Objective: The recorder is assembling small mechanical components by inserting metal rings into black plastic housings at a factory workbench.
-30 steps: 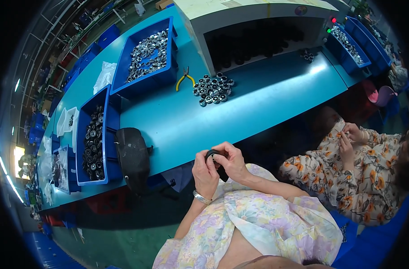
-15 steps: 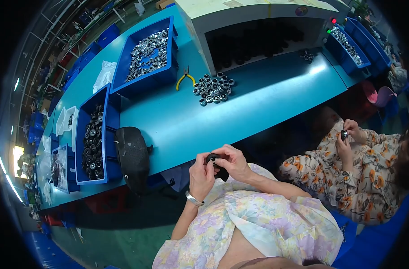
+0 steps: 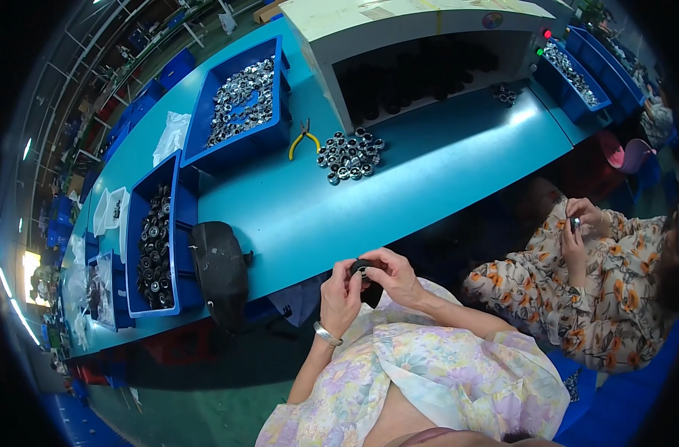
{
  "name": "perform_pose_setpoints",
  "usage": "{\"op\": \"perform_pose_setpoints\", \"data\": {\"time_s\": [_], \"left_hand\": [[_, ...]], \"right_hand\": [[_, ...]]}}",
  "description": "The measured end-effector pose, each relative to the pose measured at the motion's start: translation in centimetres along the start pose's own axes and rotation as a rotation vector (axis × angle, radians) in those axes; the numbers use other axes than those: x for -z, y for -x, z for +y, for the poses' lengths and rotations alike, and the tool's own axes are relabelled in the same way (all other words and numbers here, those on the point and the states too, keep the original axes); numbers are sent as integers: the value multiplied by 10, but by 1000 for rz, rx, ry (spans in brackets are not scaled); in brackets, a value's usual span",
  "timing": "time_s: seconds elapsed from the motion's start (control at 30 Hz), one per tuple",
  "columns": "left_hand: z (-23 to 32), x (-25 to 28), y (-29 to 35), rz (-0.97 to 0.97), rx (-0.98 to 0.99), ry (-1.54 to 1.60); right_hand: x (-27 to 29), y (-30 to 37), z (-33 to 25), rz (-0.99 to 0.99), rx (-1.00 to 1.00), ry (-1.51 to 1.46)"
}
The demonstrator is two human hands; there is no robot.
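Observation:
Between both hands, above my lap at the table's near edge, is a small round black part with a lighter centre. My left hand, a silver bracelet on its wrist, pinches it from the left. From the other side my right hand grips it with the thumb pressed toward its middle. The fingers cover much of the part, so its exact kind is hard to make out. A heap of shiny chrome and black round parts lies on the table beyond my hands, with yellow-handled pliers beside it.
Blue bins hold chrome parts and black wheel-like parts. A black bag sits at the table's near-left edge. A white box-shaped machine stands at the back. A co-worker's hands hold a small part at right.
The view has shifted slightly, so my hands appear a little lower and further right. Both still grip the round black part. The co-worker's hands have moved slightly.

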State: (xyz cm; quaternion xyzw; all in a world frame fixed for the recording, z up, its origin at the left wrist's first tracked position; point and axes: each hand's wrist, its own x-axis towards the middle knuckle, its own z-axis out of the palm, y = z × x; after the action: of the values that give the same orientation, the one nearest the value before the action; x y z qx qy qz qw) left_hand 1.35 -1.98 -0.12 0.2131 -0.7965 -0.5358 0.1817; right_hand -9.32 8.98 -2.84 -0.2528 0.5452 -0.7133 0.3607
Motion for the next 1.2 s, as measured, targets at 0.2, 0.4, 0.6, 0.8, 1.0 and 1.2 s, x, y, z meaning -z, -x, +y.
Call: {"op": "perform_pose_setpoints", "data": {"time_s": [0.2, 0.4, 0.6, 0.8, 1.0, 1.2], "left_hand": [[2, 9, -3, -107, 9, -13], [7, -6, 6, 12, -15, -102], [1, -16, 12, 74, -43, -119], [-9, -12, -7, 105, -126, -44], [9, -16, -10, 129, 51, 316], [9, -20, 2, 256, -85, -112]], "right_hand": [[7, -1, -7, -64, 164, 262], [3, 4, -15, -12, 305, 446], [3, 15, -11, 50, 280, 607], [5, 1, 4, 43, 251, 328], [-4, 1, -16, 63, 192, 109], [-10, 7, -9, 109, 219, 340]]}}
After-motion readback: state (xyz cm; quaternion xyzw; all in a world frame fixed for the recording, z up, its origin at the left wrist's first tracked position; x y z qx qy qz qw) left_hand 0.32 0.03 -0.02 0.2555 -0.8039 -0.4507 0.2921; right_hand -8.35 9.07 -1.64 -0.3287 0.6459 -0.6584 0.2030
